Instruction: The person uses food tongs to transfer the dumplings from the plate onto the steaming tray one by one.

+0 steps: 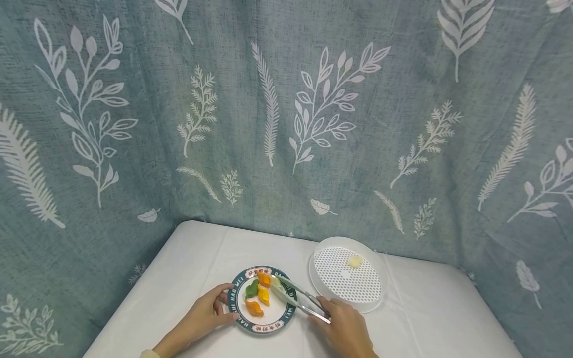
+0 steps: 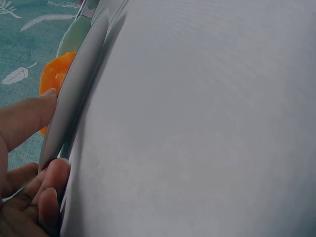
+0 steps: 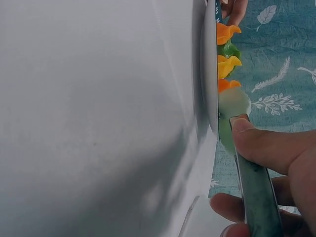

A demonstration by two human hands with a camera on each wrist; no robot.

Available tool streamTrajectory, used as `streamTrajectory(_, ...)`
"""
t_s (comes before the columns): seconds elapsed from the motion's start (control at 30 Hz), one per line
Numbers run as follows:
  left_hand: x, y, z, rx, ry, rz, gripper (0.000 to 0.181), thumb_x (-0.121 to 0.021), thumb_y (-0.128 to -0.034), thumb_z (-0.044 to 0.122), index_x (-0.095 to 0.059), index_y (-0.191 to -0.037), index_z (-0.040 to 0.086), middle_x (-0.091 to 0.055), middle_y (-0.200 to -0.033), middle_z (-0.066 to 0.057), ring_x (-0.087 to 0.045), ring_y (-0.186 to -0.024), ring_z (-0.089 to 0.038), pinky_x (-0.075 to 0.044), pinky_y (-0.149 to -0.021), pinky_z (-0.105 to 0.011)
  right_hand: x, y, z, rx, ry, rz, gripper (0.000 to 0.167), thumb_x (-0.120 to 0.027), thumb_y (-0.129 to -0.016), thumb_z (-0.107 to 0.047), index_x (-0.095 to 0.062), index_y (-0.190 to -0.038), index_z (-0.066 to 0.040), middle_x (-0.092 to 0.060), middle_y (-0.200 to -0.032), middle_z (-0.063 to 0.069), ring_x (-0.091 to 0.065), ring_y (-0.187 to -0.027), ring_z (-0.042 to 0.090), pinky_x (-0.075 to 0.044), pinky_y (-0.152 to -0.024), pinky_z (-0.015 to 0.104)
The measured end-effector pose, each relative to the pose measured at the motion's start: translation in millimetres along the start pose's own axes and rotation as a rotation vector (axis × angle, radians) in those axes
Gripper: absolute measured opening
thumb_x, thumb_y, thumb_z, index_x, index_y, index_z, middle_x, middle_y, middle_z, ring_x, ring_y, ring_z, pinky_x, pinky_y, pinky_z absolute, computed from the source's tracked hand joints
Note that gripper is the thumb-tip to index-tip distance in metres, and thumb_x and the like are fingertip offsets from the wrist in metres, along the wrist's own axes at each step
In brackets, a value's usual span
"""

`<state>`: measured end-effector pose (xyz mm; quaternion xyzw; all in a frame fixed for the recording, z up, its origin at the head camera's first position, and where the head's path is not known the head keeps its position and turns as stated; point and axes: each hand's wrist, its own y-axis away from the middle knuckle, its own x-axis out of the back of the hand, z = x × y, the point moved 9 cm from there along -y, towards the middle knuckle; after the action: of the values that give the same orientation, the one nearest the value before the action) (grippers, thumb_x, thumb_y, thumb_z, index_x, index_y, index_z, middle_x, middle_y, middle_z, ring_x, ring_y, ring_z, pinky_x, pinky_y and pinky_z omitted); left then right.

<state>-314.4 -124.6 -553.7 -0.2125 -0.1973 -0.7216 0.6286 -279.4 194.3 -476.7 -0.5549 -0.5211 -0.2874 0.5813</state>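
Note:
My left hand (image 1: 208, 309) grips the left rim of a round plate (image 1: 288, 313) with a dark teal, lettered border, thumb on top and fingers below. On it lie a green dumpling (image 1: 251, 289), a yellow dumpling (image 1: 263, 296), a lower orange dumpling (image 1: 254, 309) and an upper orange dumpling (image 1: 264, 280). My right hand (image 1: 342, 325) holds metal tongs (image 1: 309, 311) with pale green tips, which reach over the plate's right side beside the upper orange dumpling. Whether anything lies between the tips is unclear. In the right wrist view, the thumb presses the tongs' handle (image 3: 256, 192).
Right of the plate stands a round white steamer tray (image 1: 344, 291) with a perforated base, holding one pale yellow dumpling (image 1: 355, 261). A white cloth covers the table (image 1: 201, 248). Behind it hangs a blue-green curtain (image 1: 277, 199) with white leaf prints.

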Motion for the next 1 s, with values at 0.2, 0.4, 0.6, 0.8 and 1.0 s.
streamTrajectory(0.2,-0.2,-1.2,0.2,0.005,0.009,0.0,0.084,-0.093,-0.074,0.037,-0.055,-0.144,0.009,-0.06,-0.097,0.003,-0.052,-0.072,-0.015,-0.045,-0.059,-0.026,-1,-3.6,-5,0.03,0.023,-0.004,0.043,-0.083,-0.08,-0.05,-0.078,-0.112,-0.021,-0.041,-0.065,-0.015,-0.038,-0.059,0.006,-0.034,-0.053,0.028)
streamTrajectory(0.4,0.3,-2.6,2.0,0.002,0.004,-0.001,0.083,-0.093,-0.0743,0.036,-0.055,-0.144,0.01,-0.06,-0.096,0.004,-0.052,-0.071,-0.014,-0.045,-0.058,-0.025,0,-4.7,-4,0.04,0.001,0.004,0.043,-0.083,-0.081,-0.048,-0.079,-0.115,-0.022,-0.048,-0.068,-0.017,-0.037,-0.06,0.005,-0.036,-0.053,0.027)
streamTrajectory(0.6,1.9,-5.5,3.8,-0.007,0.008,-0.001,0.083,-0.093,-0.0747,0.036,-0.055,-0.144,0.009,-0.06,-0.097,0.004,-0.052,-0.072,-0.014,-0.045,-0.058,-0.025,4,-4.7,-1,0.046,-0.039,0.058,0.041,-0.082,-0.082,-0.047,-0.08,-0.115,-0.022,-0.062,-0.075,-0.017,-0.045,-0.062,0.004,-0.044,-0.056,0.032)
streamTrajectory(0.8,2.9,-6.4,5.2,-0.013,0.021,-0.009,0.083,-0.092,-0.0751,0.036,-0.055,-0.144,0.009,-0.06,-0.098,0.003,-0.052,-0.072,-0.015,-0.044,-0.058,-0.026,11,-5.8,4,0.017,-0.108,0.064,0.042,-0.083,-0.082,-0.045,-0.08,-0.116,-0.022,-0.062,-0.075,-0.018,-0.044,-0.062,0.003,-0.044,-0.056,0.031)
streamTrajectory(1.0,3.1,-5.7,3.9,-0.011,0.014,-0.015,0.083,-0.093,-0.0748,0.036,-0.055,-0.144,0.009,-0.059,-0.097,0.003,-0.052,-0.072,-0.015,-0.044,-0.058,-0.026,22,-5.8,6,0.003,-0.137,0.078,0.041,-0.086,-0.079,-0.043,-0.081,-0.113,-0.02,-0.067,-0.079,-0.016,-0.046,-0.064,0.001,-0.047,-0.058,0.031)
